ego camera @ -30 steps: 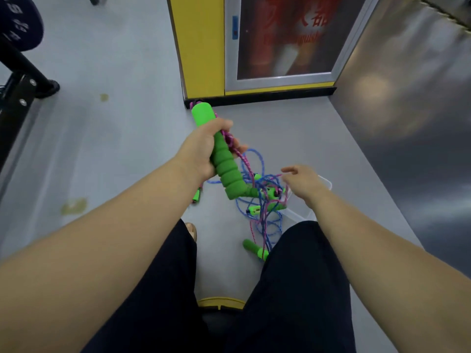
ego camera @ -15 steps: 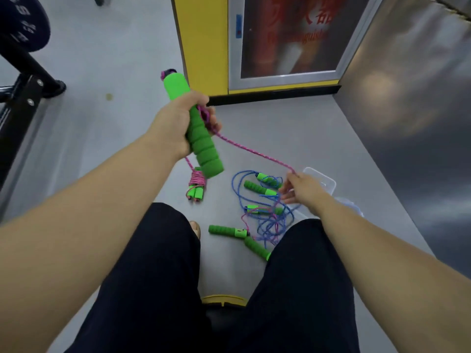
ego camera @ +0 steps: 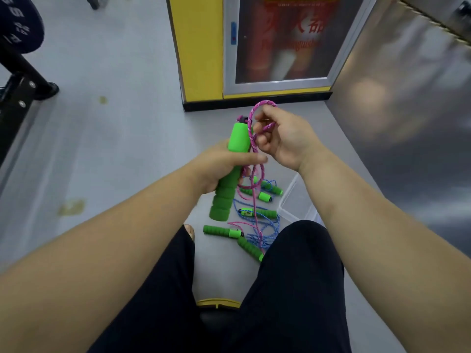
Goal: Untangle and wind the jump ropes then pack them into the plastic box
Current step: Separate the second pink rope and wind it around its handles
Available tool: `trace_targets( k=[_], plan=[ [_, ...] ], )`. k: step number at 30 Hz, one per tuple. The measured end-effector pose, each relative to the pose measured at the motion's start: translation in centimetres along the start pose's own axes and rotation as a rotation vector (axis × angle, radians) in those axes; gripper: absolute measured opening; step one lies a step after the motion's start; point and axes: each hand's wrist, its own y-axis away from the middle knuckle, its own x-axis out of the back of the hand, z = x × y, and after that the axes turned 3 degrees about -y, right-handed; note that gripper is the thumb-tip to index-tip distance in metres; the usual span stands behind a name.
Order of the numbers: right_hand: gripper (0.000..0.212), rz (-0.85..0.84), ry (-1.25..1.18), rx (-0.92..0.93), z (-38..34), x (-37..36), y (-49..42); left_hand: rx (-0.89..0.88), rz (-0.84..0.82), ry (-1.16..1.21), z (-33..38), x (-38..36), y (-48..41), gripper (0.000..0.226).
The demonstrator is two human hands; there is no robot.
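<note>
Left grip [ego camera: 219,164] clasps green handle [ego camera: 238,136], right grip [ego camera: 285,141] pinches pink rope [ego camera: 262,103]; cabinet writing [ego camera: 308,26] unreadable.

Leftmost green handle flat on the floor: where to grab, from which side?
Grip the handle on its ribbed foam shaft, from above, fingers across its length. It lies flat, left end free; the cord leaves its capped right end.

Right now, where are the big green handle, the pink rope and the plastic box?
green handle [ego camera: 239,137]: head view, on its smooth upper foam section.
pink rope [ego camera: 265,101]: head view, on the top of the raised loop.
plastic box [ego camera: 293,200]: head view, on its clear side wall.
</note>
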Motion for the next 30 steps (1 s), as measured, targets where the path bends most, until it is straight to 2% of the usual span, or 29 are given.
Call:
trace_targets(
  k=[2, 4, 6, 8, 10, 13, 15, 16, 17, 19, 23, 25, 28, 30],
  plan=[
    [0.024, 0.003, -0.063, 0.051, 0.3, 0.6, 0.1, 0.012, 0.087, 0.008, 0.4, -1.0, -0.2, 0.011],
    [0.016, 0.056, -0.014, 0.072, 2.0, 2.3, 0.1, 0.028, 0.177, 0.165, 0.9, -1.1, -0.4, 0.017],
    [0.032, 0.028, 0.192, -0.008, 5.3, 4.4, 0.3, 0.032, 0.185, 0.371, 1.6, -0.7, -0.4, 0.023],
    [0.048, -0.144, 0.509, -0.134, 8.8, 5.2, 1.1, 0.017, 0.140, 0.555, 2.5, -0.4, -0.1, 0.027],
    [0.048, -0.239, 0.747, -0.192, 11.5, 5.3, 1.7, -0.017, 0.110, 0.684, 3.5, 0.0, 0.2, 0.026],
    [0.016, -0.018, 0.903, -0.143, 12.7, 6.1, 1.6, -0.087, 0.169, 0.791, 4.8, 1.9, 0.3, 0.022],
    [0.031, 0.111, 1.111, -0.132, 11.9, 7.5, 1.0, -0.076, 0.316, 0.741, 4.6, 4.0, 0.3, 0.023],
    [0.037, 0.141, 1.141, -0.160, 11.3, 8.2, 0.8, -0.041, 0.399, 0.677, 4.1, 5.0, 0.2, 0.024],
    [0.040, 0.163, 1.111, -0.200, 10.5, 8.7, 0.6, 0.016, 0.464, 0.605, 3.3, 5.7, 0.3, 0.025],
    [0.040, 0.196, 0.903, -0.278, 8.9, 8.7, 0.3, 0.149, 0.521, 0.484, 1.2, 6.4, 0.3, 0.025],
    [0.038, 0.225, 0.519, -0.223, 5.5, 5.6, -0.1, 0.302, 0.452, 0.313, -2.8, 4.9, 0.4, 0.018],
    [0.038, 0.182, 0.398, -0.167, 3.8, 3.5, 0.1, 0.242, 0.342, 0.232, -3.6, 3.1, 0.6, 0.015],
    [0.039, 0.138, 0.225, -0.086, 1.6, 0.8, 0.5, 0.033, 0.171, 0.036, -3.0, 0.5, 1.0, 0.019],
    [0.041, 0.110, 0.160, -0.040, 0.6, -0.3, 0.5, -0.033, 0.118, -0.052, -2.5, -0.7, 0.9, 0.018]
  ],
)
